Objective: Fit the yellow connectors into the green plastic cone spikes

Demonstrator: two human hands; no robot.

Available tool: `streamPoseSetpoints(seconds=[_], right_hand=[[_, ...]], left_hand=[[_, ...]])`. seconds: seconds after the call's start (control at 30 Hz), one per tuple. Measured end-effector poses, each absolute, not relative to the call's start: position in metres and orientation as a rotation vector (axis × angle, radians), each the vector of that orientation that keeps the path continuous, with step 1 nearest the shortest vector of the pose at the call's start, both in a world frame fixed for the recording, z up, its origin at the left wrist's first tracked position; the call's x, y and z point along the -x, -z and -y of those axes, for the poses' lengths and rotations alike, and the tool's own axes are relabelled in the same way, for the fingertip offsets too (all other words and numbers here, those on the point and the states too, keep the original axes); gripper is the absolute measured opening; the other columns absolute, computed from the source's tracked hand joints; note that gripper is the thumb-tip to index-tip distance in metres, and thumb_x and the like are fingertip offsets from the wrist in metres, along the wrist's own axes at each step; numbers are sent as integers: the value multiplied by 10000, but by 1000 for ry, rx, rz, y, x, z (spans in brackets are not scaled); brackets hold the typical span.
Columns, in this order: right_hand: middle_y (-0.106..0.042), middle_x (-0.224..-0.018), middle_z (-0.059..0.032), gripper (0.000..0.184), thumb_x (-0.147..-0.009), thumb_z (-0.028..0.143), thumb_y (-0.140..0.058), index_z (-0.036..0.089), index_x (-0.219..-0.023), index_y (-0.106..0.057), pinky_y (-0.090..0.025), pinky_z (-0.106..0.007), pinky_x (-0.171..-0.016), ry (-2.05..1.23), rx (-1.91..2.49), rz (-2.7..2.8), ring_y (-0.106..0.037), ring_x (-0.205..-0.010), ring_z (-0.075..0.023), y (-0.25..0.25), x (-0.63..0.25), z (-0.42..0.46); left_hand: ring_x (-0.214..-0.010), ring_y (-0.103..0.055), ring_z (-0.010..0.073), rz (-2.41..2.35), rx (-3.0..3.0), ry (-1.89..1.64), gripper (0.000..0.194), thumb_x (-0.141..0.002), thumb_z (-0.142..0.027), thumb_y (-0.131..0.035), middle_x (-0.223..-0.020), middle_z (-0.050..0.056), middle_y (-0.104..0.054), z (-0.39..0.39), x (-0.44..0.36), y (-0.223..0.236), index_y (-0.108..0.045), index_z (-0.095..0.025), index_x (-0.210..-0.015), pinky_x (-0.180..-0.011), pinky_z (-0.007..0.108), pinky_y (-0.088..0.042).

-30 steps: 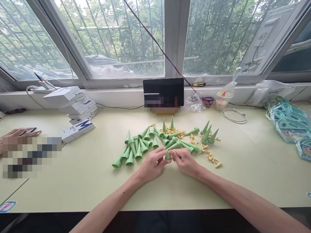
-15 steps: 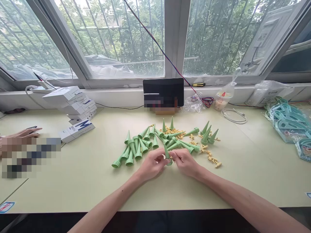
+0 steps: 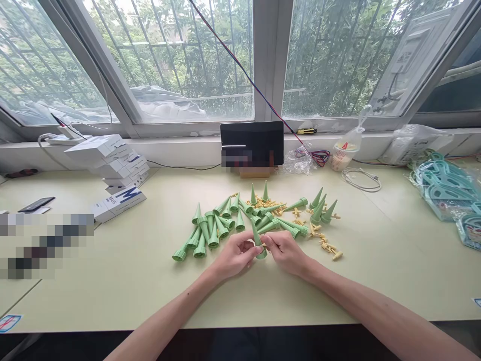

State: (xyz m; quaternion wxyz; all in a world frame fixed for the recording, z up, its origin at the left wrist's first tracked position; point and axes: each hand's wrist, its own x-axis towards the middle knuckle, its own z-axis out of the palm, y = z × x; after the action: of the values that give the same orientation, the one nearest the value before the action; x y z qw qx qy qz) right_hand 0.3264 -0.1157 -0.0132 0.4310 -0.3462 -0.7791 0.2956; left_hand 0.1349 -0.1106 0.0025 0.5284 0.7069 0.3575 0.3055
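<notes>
My left hand is closed around a green plant watering spike, held nearly upright with its point up and its wide capped end down. Against the spike's side, my right hand pinches a small yellow valve, mostly hidden by the fingers. Just beyond my hands lies a pile of green watering spikes, many on their sides. Several more spikes stand upright at the right. Loose yellow valves are scattered behind and to the right of my right hand.
A dark tablet stands by the window. White boxes are stacked at left, near a phone. At right are a bagged cup, a coiled white cable and teal plastic items in clear bags.
The other person's hand at the left has gone from view, leaving the phone on the table. My hands stay in place; the spike between them has shifted slightly.
</notes>
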Motion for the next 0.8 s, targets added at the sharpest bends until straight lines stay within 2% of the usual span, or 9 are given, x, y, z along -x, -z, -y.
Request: streamPoseSetpoints(seconds=[0.1,0.17,0.3,0.4,0.47,0.53,0.7,0.8], right_hand=[[-343,-567,42,466,-1062,389,-345,194,-640,-378,-256,-263,-515,-773,872,1931,-306,-518,-104,13,-326,115],[-352,-566,40,473,-1064,398,-343,193,-640,-391,-262,-263,-511,-792,882,1916,-311,-516,-104,13,-326,115],[-337,-566,43,476,-1062,388,-354,193,-629,-373,-260,-265,-513,-784,876,1920,-301,-516,-102,13,-327,115],[-329,-563,44,473,-1061,376,-357,194,-625,-357,-254,-267,-516,-767,870,1923,-294,-516,-101,13,-326,116],[-342,-559,43,476,-1061,378,-356,193,-622,-364,-257,-267,-519,-757,872,1920,-296,-513,-101,14,-326,116],[-351,-557,43,482,-1062,389,-353,192,-622,-375,-261,-266,-520,-753,873,1926,-299,-512,-100,14,-325,116],[-338,-567,41,493,-1063,418,-335,192,-627,-382,-265,-266,-518,-753,886,1935,-303,-520,-103,16,-326,114],[-343,-568,39,489,-1062,415,-336,193,-630,-392,-270,-267,-512,-764,892,1923,-308,-518,-105,15,-327,115]], left_hand=[[-633,-486,108,-886,-2011,-872,209,-925,-323,-604,-779,27,-554,112,-135,-3,-662,-150,-823,-551,225,-399],[-637,-479,100,-870,-2129,-897,217,-939,-285,-580,-821,34,-554,112,-135,-3,-641,-151,-779,-563,225,-391],[-622,-457,102,-899,-2058,-887,199,-900,-257,-619,-737,9,-514,112,-136,-4,-608,-148,-735,-540,217,-368],[-531,-434,87,-876,-1794,-776,187,-899,-327,-628,-644,-24,-486,111,-136,-5,-649,-143,-878,-490,211,-362],[-463,-409,76,-836,-1624,-682,280,-914,-384,-608,-602,-42,-473,111,-136,-5,-650,-130,-1023,-456,213,-359],[-452,-402,74,-826,-1579,-656,319,-919,-403,-601,-603,-43,-472,111,-135,-4,-642,-122,-1064,-449,216,-365],[-622,-452,99,-910,-1987,-851,212,-908,-301,-621,-746,11,-522,111,-136,-4,-615,-144,-766,-534,216,-370],[-645,-452,103,-903,-2116,-884,238,-929,-275,-587,-785,19,-526,111,-137,-4,-588,-150,-727,-551,222,-366]])
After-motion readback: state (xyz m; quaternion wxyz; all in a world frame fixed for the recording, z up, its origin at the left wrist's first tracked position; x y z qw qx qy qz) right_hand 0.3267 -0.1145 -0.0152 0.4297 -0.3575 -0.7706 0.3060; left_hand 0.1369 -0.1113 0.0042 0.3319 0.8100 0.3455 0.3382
